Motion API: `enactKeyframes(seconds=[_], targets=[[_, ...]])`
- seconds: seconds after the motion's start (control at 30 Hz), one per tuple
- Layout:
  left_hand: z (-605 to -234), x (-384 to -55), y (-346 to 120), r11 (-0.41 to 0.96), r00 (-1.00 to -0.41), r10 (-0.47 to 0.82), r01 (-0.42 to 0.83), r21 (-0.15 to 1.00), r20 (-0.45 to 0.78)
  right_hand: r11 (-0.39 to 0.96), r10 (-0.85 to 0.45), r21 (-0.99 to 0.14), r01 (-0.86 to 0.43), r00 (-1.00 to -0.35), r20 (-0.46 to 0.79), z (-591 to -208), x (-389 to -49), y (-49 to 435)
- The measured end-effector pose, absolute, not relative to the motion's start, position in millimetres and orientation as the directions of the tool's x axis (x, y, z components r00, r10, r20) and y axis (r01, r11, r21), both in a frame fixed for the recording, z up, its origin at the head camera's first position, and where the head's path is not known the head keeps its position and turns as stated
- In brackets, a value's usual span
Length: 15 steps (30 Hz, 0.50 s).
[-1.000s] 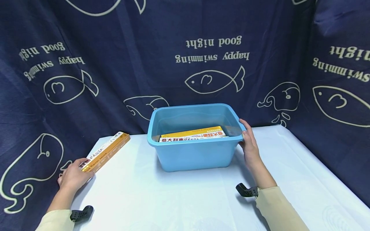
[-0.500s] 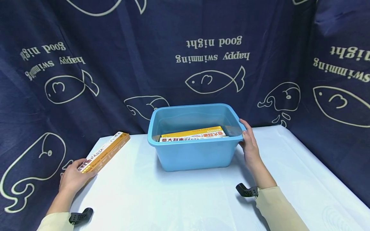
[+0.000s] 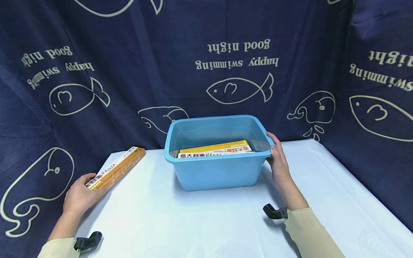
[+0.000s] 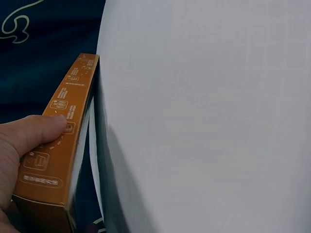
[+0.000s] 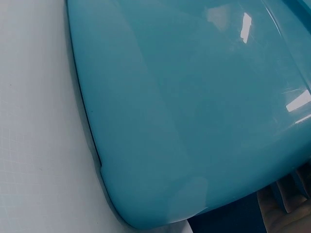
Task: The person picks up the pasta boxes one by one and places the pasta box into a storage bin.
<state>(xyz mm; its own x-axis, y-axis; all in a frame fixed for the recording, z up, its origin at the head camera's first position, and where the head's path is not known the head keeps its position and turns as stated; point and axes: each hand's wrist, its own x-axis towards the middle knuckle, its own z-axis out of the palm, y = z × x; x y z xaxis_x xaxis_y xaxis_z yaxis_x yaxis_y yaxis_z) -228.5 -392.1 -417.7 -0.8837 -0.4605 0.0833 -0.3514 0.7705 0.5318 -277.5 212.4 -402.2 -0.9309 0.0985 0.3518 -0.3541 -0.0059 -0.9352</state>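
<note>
At the table's left edge, my left hand (image 3: pixel 79 197) grips the near end of a long white-and-orange pasta box (image 3: pixel 120 168). In the left wrist view the thumb lies across the orange side of this pasta box (image 4: pixel 73 97); the other fingers are mostly hidden. My right hand (image 3: pixel 280 168) holds the right rim of a light blue plastic bin (image 3: pixel 219 175), thumb outside. Only the fingers (image 5: pixel 279 211) show at the lower right of the right wrist view, by the bin's wall. Inside the bin lie a yellow box (image 3: pixel 216 147) and a white-topped pasta box (image 3: pixel 209 155), partly hidden by the front rim.
The bin stands near the back of a white-covered table (image 3: pixel 193 225). A dark blue curtain (image 3: pixel 180 71) with fish drawings hangs behind and along both sides. Each wrist wears a black camera mount, such as the right camera mount (image 3: pixel 274 212).
My left hand has shifted slightly on the pasta box's near end, its thumb now further along the orange side. My right hand and the bin have stayed in place.
</note>
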Motion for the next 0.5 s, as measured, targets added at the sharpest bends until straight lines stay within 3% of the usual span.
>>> enactKeyframes(seconds=[0.5], targets=[[-409.7, -224.1, -384.0, 0.799, -0.895, -0.425, -0.299, 0.521, 0.138, 0.003, 0.099, -0.934, -0.358, -0.929, 0.356, -401.7, -276.6, 211.9]])
